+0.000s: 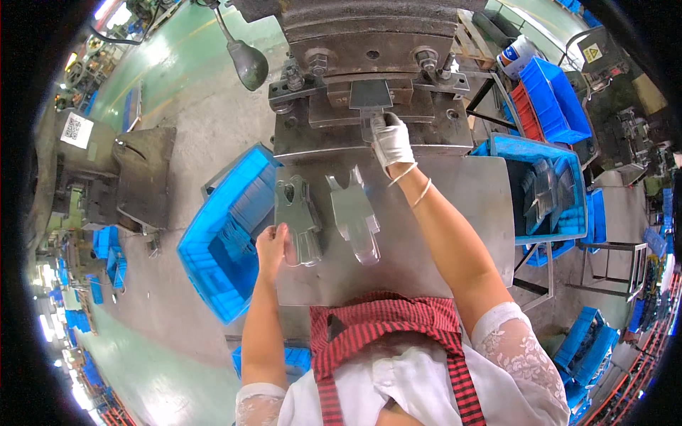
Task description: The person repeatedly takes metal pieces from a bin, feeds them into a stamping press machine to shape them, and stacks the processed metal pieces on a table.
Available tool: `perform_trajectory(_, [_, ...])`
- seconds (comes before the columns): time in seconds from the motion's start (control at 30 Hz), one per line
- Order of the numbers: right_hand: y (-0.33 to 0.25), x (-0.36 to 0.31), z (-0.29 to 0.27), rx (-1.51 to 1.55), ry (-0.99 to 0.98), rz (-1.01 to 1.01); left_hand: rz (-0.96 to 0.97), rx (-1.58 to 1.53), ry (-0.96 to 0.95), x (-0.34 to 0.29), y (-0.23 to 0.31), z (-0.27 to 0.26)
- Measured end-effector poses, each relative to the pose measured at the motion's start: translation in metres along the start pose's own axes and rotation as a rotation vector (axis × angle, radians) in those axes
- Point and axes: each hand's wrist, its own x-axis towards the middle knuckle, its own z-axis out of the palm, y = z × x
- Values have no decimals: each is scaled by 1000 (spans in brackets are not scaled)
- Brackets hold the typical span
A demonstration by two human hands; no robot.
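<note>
Metal plate: one grey piece (371,94) lies in the die area of the press (369,35), its broad end away from the person, its narrow end toward the glove.
Right grip: the white-gloved right hand (393,142) holds that narrow end; the undersides of its fingers are hidden.
Left grip: the bare left hand (271,247) is at the outer edge of the left-hand plates (297,209); whether it pinches them or merely touches, I cannot tell.
Plates on the bench: two groups side by side on the metal bench (419,266), the left-hand plates and the right-hand plates (353,213); doubled, glossy edges make the number in each hard to make out.
Press front: two large bolts flank one small round hole; the upper part is cut off by the frame.
Left bin: one blue bin (202,250) with many stacked plates, too closely packed to count, partly behind the bench and left forearm.
Right bin: one blue bin (547,148) with loose, overlapping plates, uncounted.
Lamp: one dark lamp head (249,65), left of the press.
Beyond: one white bucket (518,57), partly hidden by bins.
</note>
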Motion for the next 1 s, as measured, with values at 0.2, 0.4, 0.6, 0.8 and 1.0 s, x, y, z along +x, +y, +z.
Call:
perform_trajectory(0.2, [-28,-10,6,212,-22,98,271,181,17,9,-17,-17])
perform_trajectory(0.4, [-13,-5,-1,129,-49,-1,-37,-310,-91,-6,50,-38])
perform_trajectory(0.6, [-3,2,-6,-227,87,-220,41,-639,-209,-15,132,-11])
perform_trajectory(0.8, [18,-105,-34,-284,-254,-284,131,-660,-283,9,158,41])
perform_trajectory(1.0, [-16,-135,-57,-627,-387,-31,99,-630,-350,40,191,100])
